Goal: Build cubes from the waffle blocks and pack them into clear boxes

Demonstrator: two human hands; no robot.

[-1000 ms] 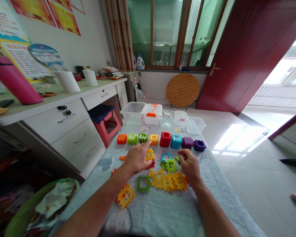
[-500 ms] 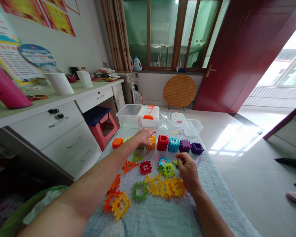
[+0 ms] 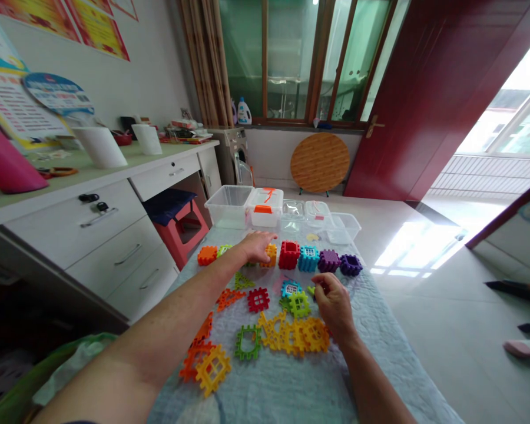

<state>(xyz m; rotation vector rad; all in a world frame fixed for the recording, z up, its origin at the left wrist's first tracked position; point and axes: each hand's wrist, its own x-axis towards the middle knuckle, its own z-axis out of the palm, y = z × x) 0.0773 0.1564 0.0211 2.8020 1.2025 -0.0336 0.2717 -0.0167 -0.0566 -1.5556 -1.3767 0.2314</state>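
My left hand (image 3: 257, 246) reaches to the row of stacked plastic building panels, its fingers closed about the yellow stack (image 3: 271, 255). Beside that stack stand a red stack (image 3: 289, 255), a light blue one (image 3: 308, 258) and purple ones. My right hand (image 3: 334, 301) is curled low over the cloth, fingertips pressed together; what they hold, if anything, is hidden. Close by its fingers lie a blue window panel (image 3: 290, 288) and a lime green panel (image 3: 299, 304). Nearer me are overlapping yellow panels (image 3: 294, 335), a dark green frame (image 3: 248, 343) and a red panel (image 3: 258, 300).
Clear plastic bins (image 3: 230, 207) and a lidded box with an orange latch (image 3: 265, 218) line the table's far end. Orange pieces (image 3: 196, 360) lie by my left forearm. To the left are a white desk (image 3: 128, 254) and a pink stool (image 3: 186, 232).
The whole view has shifted slightly, with things appearing a little further left. Both hands stay almost where they were, at the yellow stack and above the cloth.
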